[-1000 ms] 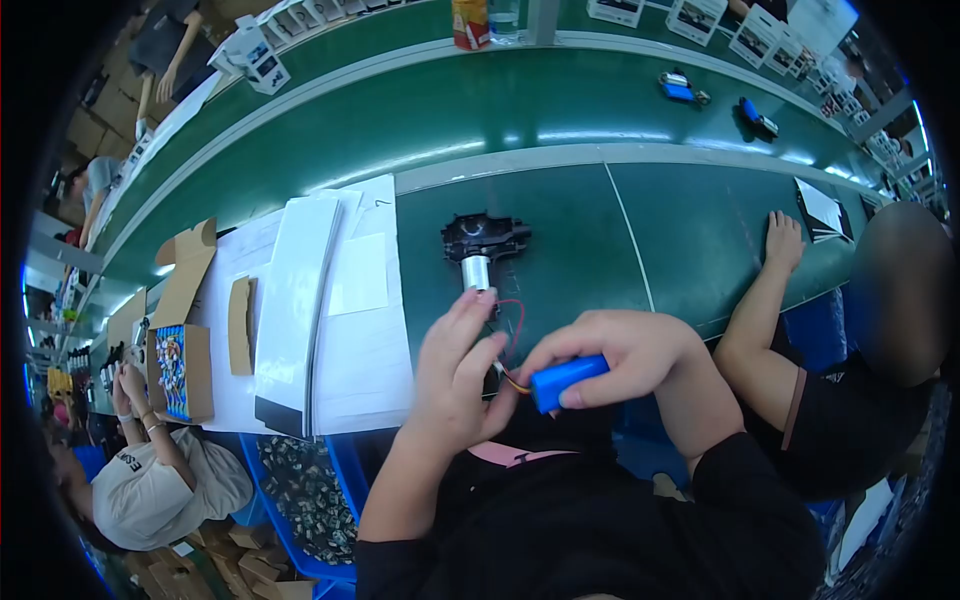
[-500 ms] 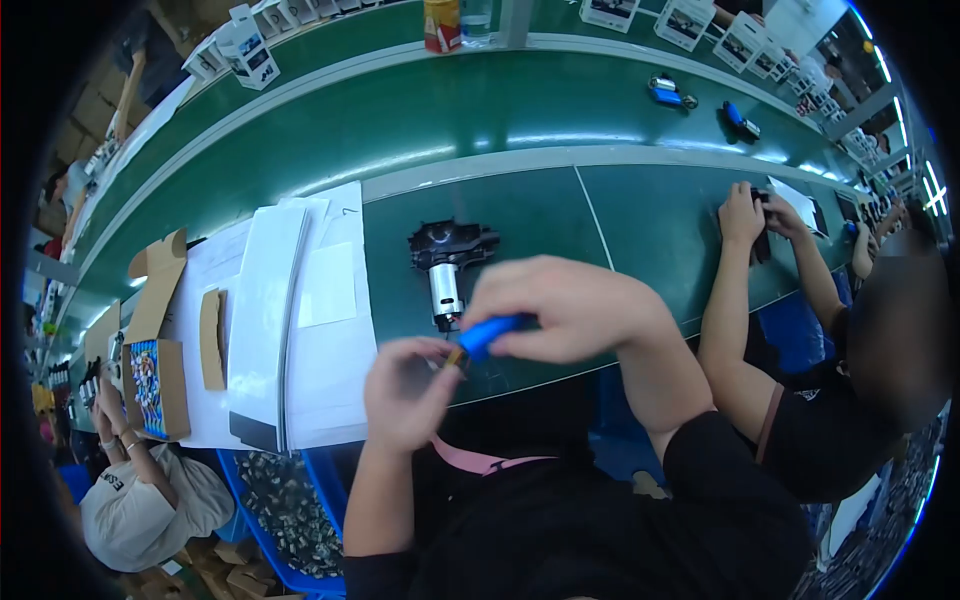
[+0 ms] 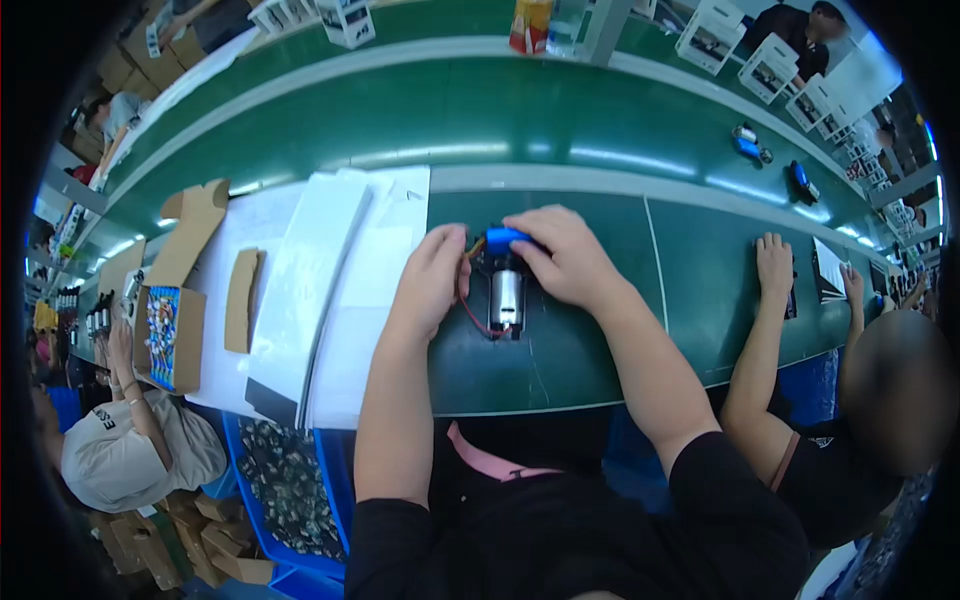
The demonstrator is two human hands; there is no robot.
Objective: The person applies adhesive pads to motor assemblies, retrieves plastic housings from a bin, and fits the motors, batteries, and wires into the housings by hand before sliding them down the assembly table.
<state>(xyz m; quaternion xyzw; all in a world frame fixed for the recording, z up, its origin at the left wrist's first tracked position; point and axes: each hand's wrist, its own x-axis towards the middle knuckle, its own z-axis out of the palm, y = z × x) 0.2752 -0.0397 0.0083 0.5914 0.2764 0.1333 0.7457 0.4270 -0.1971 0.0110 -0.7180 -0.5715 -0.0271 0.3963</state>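
Right hand (image 3: 562,258) closed on a blue pack (image 3: 508,240), thumb at its near side, fingers over the top; pack sits above the far end of a silver motor (image 3: 507,295), over a dark housing (image 3: 490,264) mostly hidden below the grip. Left hand (image 3: 428,285) just left of it, fingers bent by the yellowish leads (image 3: 476,248); cannot tell whether they pinch anything. Red wire (image 3: 468,310) loops out under the left fingers and back to the motor's near end. Risks, as I judge them: the loop could snag on a finger or be trapped under the pack if pressed down unrouted; a pull by the left hand could strain the lead joints; the pack's smooth, rounded wrap could roll if the thumb slackened. Surface: green bench (image 3: 585,350) under the grip, its top glossy; left of the grip, white sheets (image 3: 400,220) and a long white stack (image 3: 310,280), farther left an open carton (image 3: 190,345) of small blue-wrapped parts. Below left, a blue bin (image 3: 342,500) of small pieces. Beyond the grip, a green strip (image 3: 440,110) under reflected lights; well right, a co-worker's hand (image 3: 774,264) on the same bench.
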